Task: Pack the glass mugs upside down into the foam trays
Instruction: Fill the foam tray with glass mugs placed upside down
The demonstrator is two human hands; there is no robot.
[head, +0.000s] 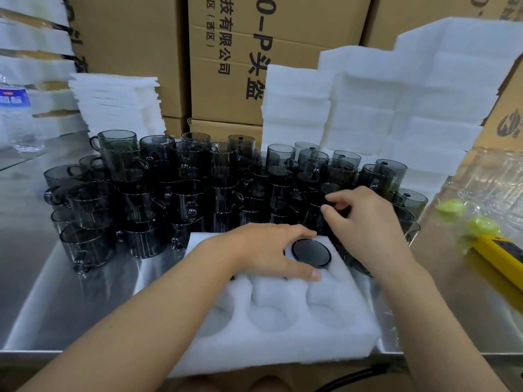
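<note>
A white foam tray (285, 338) with round pockets lies on the steel table in front of me. One smoky glass mug (311, 253) sits upside down in its far right pocket, base up. My left hand (263, 251) lies over the tray's back row, its thumb and forefinger curled round that mug. Behind the tray stands a dense crowd of several dark glass mugs (169, 190), stacked in layers. My right hand (365, 222) reaches into the crowd's right side and pinches the rim of a mug (335, 205) there. The near row of pockets holds nothing.
Stacks of white foam trays (396, 108) rise at the back right, with more foam (119, 103) at the back left. Cardboard boxes (226, 66) wall the rear. A water bottle (15, 114) stands far left. A yellow power strip (501, 257) and a plastic bag (495, 179) lie right.
</note>
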